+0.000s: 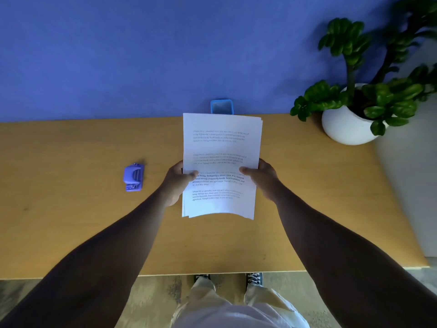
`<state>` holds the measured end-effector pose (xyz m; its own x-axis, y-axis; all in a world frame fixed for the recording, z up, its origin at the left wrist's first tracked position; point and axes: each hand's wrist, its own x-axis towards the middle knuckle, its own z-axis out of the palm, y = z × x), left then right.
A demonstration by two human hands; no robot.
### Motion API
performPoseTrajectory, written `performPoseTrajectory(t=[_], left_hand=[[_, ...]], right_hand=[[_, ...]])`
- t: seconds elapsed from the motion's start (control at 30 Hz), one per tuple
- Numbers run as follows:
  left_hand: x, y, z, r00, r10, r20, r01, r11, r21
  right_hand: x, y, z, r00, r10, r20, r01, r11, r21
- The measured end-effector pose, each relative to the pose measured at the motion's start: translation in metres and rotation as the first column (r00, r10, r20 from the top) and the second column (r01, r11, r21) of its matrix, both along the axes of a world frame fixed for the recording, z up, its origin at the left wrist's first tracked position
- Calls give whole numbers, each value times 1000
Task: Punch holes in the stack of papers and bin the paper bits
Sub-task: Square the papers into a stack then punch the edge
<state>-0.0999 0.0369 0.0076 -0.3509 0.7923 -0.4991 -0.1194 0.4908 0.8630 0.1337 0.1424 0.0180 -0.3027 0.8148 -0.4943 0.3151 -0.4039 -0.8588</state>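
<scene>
The wooden table [71, 221] carries little. Above its middle, both hands hold the stack of papers [221, 162] clear of the surface. The left hand [176, 183] pinches the left edge, thumb on the printed face and fingers hidden behind. The right hand [262, 178] pinches the right edge the same way. The sheets are not square: corners fan out at the top right and at the bottom left, and the lower edge sags.

The step in hand looks like squaring the stack before punching. To do it well, I would loosen both grips a little, stand the stack on one edge and tap it on the table until the edges line up, then do the same on a neighbouring edge. Holes will only match if the edge fed into the punch is flush. A firm pinch afterwards keeps the sheets from sliding while one hand lets go to fetch the punch.

Counted, largest first: one table; one potted plant [354, 110] at the far right corner; one stack of papers, sheet number not readable; one small blue bin [222, 107] at the far edge, partly hidden behind the stack; one purple hole punch [133, 177], lying well to the left of the left hand, untouched.
</scene>
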Motion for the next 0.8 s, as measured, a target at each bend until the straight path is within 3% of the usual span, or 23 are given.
performPoseTrajectory(t=[0.2, 0.4, 0.53, 0.8], left_hand=[[5, 29, 30, 997, 56, -53, -47, 986, 163], [13, 38, 47, 991, 121, -51, -98, 937, 336], [19, 36, 45, 985, 162, -66, -131, 934, 333], [22, 35, 37, 990, 47, -134, -10, 963, 269]], right_hand=[[-18, 13, 36, 993, -101, -65, 112, 974, 198], [-20, 17, 56, 967, -180, -178, 224, 938, 265], [-15, 14, 50, 970, -186, -157, 225, 931, 288], [-2, 6, 32, 987, -140, -81, 157, 953, 258]])
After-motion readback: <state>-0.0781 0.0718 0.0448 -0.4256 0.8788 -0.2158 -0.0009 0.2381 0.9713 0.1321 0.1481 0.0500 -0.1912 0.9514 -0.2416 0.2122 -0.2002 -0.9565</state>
